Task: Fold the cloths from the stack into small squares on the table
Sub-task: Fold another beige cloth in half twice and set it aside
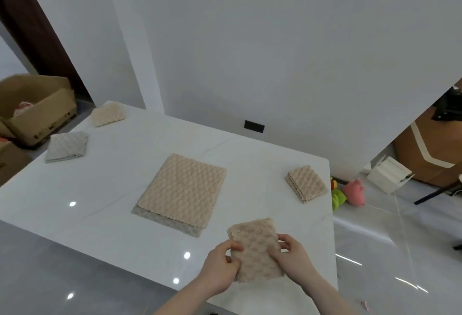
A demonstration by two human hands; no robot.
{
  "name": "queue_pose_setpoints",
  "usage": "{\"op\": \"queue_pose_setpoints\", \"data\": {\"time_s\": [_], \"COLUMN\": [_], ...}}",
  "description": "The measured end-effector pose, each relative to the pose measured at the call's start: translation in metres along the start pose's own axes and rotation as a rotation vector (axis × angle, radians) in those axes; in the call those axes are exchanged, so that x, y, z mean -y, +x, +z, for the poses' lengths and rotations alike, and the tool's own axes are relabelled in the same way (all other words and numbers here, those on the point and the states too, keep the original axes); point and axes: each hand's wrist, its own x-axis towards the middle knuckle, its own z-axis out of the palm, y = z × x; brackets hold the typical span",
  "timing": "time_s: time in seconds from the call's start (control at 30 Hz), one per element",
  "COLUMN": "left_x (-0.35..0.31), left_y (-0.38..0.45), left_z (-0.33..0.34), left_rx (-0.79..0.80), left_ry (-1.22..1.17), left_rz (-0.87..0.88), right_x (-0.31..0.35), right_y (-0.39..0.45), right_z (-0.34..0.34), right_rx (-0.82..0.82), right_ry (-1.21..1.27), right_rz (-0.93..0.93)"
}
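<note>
Head view, single frame. Your left hand [220, 268] and right hand [293, 254] both pinch one beige bubble-textured cloth [255, 249], already folded down to a small, nearly square packet, at about 5 o'clock on the white table [105, 189], close to the near edge. Left thumb lies on top of the packet's left edge with the fingers curled under; right fingers clamp the right edge the same way. I cannot tell whether the packet rests on the surface or is lifted slightly off it. Judgement: the fold is done or nearly so, and the step in hand is squaring and setting down. Keep both pinches tight until the layers are flush, run the thumbs outward along the creases, then press flat before letting go; this plush fabric will likely spring open if freed early. The remaining stack [181, 191], beige over grey, sits at table centre, at 11 o'clock from your hands and well apart from them. Finished squares: one beige folded cloth [306, 183] at 2 o'clock near the right edge, a grey folded cloth [67, 148] at 10 o'clock, and a cream folded cloth [107, 114] at 11 o'clock at the far corner. Place this packet clear of the stack, so the next pull does not drag it. A cardboard box [37, 107] stands off the table, far left.
</note>
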Motion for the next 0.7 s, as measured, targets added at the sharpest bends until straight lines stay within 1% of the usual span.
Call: {"op": "queue_pose_setpoints", "data": {"time_s": [0.2,0.27,0.5,0.6,0.7], "left_x": [-0.006,-0.009,-0.028,-0.044,-0.062], "left_y": [0.027,0.034,0.071,0.092,0.115], "left_z": [0.042,0.057,0.110,0.134,0.160], "left_rx": [0.127,0.145,0.104,0.077,0.078], "left_ry": [0.084,0.099,0.110,0.160,0.236], "left_rz": [-0.013,-0.017,-0.073,-0.087,-0.073], "right_x": [-0.024,-0.032,-0.060,-0.074,-0.091], "right_y": [0.020,0.029,0.074,0.093,0.110], "right_z": [-0.036,-0.048,-0.092,-0.112,-0.127], "right_rx": [-0.032,-0.040,0.026,0.065,0.067], "right_ry": [-0.074,-0.096,-0.179,-0.171,-0.116], "right_rz": [0.058,0.066,0.134,0.180,0.266]}}
